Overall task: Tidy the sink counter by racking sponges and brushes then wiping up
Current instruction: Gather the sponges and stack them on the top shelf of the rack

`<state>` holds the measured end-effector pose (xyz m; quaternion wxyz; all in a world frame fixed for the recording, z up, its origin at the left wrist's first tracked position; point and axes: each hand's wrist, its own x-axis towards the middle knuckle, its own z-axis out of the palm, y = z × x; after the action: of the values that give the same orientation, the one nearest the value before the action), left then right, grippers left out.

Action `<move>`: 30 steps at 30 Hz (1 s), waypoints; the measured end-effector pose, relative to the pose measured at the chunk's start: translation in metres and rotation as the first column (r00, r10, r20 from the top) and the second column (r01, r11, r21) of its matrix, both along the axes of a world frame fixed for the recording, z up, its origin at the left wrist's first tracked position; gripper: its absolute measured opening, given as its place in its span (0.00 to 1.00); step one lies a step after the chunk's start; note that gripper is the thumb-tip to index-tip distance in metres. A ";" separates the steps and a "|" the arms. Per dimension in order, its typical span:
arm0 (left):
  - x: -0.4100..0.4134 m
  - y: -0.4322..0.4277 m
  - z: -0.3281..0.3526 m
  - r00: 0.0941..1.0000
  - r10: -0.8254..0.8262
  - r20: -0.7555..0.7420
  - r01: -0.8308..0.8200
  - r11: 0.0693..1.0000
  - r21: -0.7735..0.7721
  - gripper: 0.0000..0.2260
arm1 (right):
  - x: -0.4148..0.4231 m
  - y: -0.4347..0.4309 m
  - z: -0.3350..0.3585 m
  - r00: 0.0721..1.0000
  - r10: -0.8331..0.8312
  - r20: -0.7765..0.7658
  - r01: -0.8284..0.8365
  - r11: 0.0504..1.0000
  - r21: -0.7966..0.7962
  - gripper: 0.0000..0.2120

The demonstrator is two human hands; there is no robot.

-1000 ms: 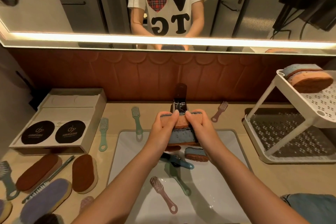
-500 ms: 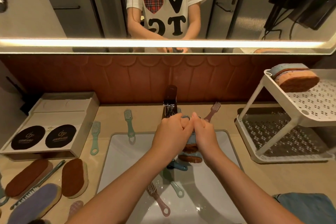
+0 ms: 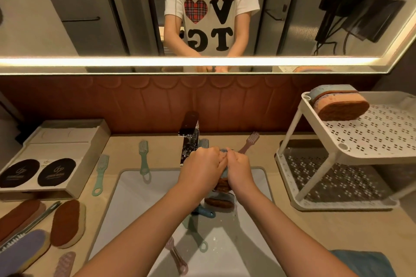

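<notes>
Sink basin [image 3: 139,198], faucet [image 3: 190,139] behind: left hand [image 3: 200,168], right hand [image 3: 239,168] fingers clenched round sponge [image 3: 222,185]; second sponge [image 3: 219,202] beneath, rack [image 3: 382,132] right.

Both bare forearms stretch forward from the bottom edge and converge, so the two hands meet side by side. The left hand [image 3: 200,167] is a tight fist, fingers curled inward, its back facing up. The right hand [image 3: 240,168] mirrors it (the thumbs seem to meet at the far side). Together they squeeze a sponge [image 3: 222,185] gripped between them.
</notes>
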<state>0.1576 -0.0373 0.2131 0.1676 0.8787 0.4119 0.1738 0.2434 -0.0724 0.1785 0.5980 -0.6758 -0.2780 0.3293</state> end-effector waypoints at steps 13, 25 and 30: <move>0.033 -0.012 0.054 0.874 0.156 0.461 0.223 0.713 -0.665 0.11 | 0.098 -0.047 0.074 0.886 0.463 0.010 -0.458 0.879 -0.133 0.19; 0.124 -0.035 0.092 0.804 0.086 0.588 0.463 0.530 -0.711 0.20 | 0.200 -0.095 0.120 0.924 0.259 0.280 -0.285 0.957 0.054 0.17; 0.171 -0.044 0.093 0.872 -0.065 0.485 0.420 0.608 -0.674 0.21 | 0.240 -0.112 0.118 0.943 0.102 0.316 -0.142 0.984 0.105 0.16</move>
<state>0.3283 -0.0818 0.3062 0.6264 0.7159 0.2743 0.1408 0.4835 -0.1849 0.2960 0.5671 -0.6612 -0.4299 0.2377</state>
